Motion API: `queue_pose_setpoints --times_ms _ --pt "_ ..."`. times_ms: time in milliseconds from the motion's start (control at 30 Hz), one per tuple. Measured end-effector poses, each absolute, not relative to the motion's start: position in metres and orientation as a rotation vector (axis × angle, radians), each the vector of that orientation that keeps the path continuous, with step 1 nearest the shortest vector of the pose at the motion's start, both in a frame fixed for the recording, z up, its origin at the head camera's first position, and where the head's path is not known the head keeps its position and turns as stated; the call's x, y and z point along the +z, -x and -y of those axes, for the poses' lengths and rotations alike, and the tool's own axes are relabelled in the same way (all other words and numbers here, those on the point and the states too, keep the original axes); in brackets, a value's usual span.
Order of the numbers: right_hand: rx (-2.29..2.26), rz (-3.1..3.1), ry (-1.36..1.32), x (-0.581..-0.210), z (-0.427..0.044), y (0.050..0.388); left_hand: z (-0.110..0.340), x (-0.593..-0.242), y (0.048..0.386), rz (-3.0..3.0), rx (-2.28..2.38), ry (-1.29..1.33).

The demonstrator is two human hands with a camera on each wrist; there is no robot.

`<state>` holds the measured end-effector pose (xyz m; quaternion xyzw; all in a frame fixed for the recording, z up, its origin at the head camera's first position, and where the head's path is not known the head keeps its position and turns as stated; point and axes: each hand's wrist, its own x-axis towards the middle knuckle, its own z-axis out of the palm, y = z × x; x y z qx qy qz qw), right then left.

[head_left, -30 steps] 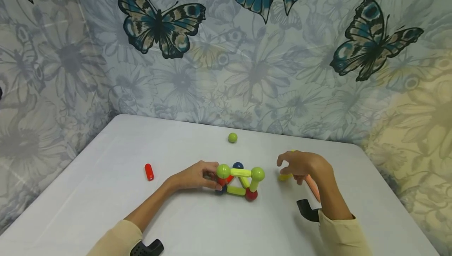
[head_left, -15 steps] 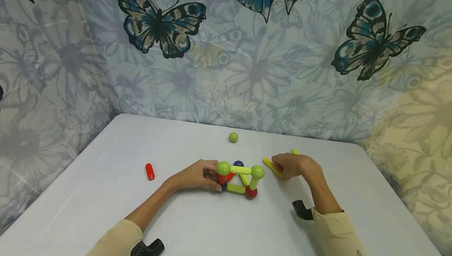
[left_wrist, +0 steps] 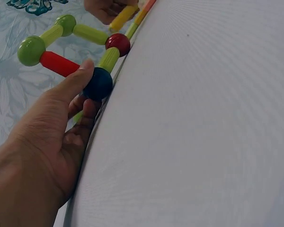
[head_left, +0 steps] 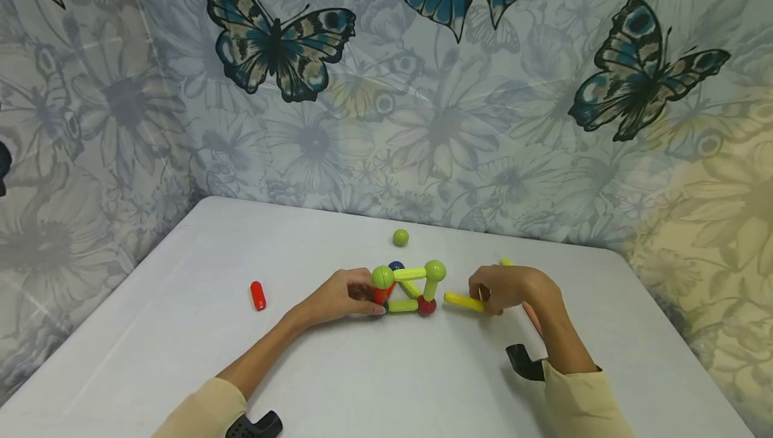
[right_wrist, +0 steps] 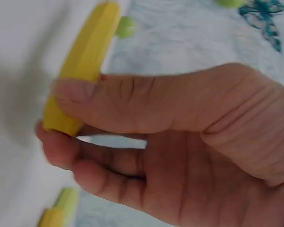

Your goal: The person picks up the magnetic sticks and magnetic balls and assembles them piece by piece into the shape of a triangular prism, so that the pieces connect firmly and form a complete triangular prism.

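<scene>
My left hand (head_left: 338, 298) grips the left side of a frame built from coloured rods (head_left: 410, 274) and balls. In the left wrist view, its thumb and fingers hold a dark blue ball (left_wrist: 98, 84), from which a red rod (left_wrist: 59, 64) leads to a green ball (left_wrist: 31, 50). A dark red ball (head_left: 426, 305) forms the frame's near right corner. Just right of that, my right hand (head_left: 510, 288) pinches a yellow rod (head_left: 461, 301) by one end. The rod's free end points left toward the frame, apart from it. Fingers partly cover the frame's left side.
A loose green ball (head_left: 400, 237) lies behind the frame near the table's back edge. A short red rod (head_left: 258, 296) lies at left. Near my right hand are an orange rod (head_left: 533, 318) and a partly hidden yellow-green rod (head_left: 506, 261). Patterned fabric (head_left: 447, 123) stands behind the table.
My right hand came down, took the yellow rod and turned it to point toward the frame. Held by my left hand, the frame shifted slightly away from me.
</scene>
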<state>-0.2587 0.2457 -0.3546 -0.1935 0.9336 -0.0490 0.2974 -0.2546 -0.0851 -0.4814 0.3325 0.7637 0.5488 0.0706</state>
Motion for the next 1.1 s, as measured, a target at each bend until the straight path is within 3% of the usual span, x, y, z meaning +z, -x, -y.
queue_pose_setpoints --times_ms 300,700,1100 --pt "-0.373 -2.293 0.763 -0.34 -0.193 0.231 0.087 -0.481 0.255 -2.3 1.655 -0.959" --pt "-0.438 -2.341 0.6 -0.354 -0.161 0.215 0.086 -0.483 0.256 -2.277 1.644 -0.991" --pt "-0.23 -2.591 0.504 -0.368 -0.148 0.208 0.086 -0.479 0.255 -2.281 1.608 -1.018"
